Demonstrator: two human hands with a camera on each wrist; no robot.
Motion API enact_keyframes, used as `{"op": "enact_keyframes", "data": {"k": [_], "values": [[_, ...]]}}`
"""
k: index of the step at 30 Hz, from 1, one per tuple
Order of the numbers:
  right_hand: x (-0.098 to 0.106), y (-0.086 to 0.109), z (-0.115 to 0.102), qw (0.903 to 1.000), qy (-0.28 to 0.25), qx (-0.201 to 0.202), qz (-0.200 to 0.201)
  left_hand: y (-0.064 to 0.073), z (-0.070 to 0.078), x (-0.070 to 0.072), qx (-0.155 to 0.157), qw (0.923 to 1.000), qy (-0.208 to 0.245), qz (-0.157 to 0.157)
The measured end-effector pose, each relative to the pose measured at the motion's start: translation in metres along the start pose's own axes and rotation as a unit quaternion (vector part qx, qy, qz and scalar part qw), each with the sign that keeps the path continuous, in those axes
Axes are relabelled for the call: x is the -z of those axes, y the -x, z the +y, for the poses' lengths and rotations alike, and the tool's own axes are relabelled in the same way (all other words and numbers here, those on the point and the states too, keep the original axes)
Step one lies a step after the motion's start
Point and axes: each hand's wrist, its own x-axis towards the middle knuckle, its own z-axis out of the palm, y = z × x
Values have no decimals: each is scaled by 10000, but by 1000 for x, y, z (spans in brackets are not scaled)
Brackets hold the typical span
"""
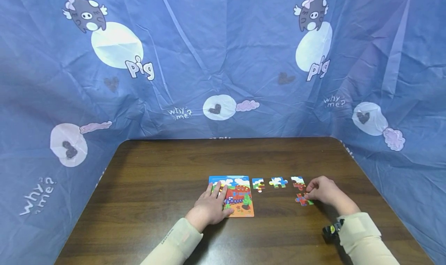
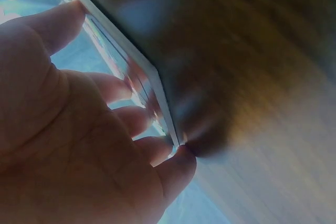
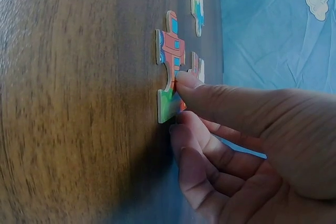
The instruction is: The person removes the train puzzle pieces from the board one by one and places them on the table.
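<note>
My left hand (image 1: 210, 207) lies with fingers spread over the left part of a jigsaw puzzle board (image 1: 240, 209) showing a red train under a blue sky. In the left wrist view its fingertips are along the board's edge (image 2: 157, 85). Off to the right, my right hand (image 1: 325, 191) pinches a red, blue and green puzzle piece (image 3: 170, 51) between thumb and fingers, close over the table. Just behind that piece is a red, white and blue piece (image 1: 297, 181). Two more pieces, a green and white one (image 1: 257, 183) and a blue and white one (image 1: 277, 181), lie between it and the board.
All of this is on a dark brown wooden table (image 1: 156, 172). A blue cloth (image 1: 195, 63) with pig drawings hangs behind and on both sides. A small black device (image 1: 331, 231) is at the right wrist, beside the cream sleeve (image 1: 362, 232).
</note>
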Motion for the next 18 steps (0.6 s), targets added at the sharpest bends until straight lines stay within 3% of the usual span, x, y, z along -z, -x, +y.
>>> {"op": "enact_keyframes", "data": {"k": [7, 18], "values": [[-1, 1, -1, 9999, -46, -88, -25, -4, -4, -8, 24, 9998, -203, -17], [6, 3, 1, 9997, -189, 40, -137, -2, -2, -2, 9, 10000, -65, -25]]}}
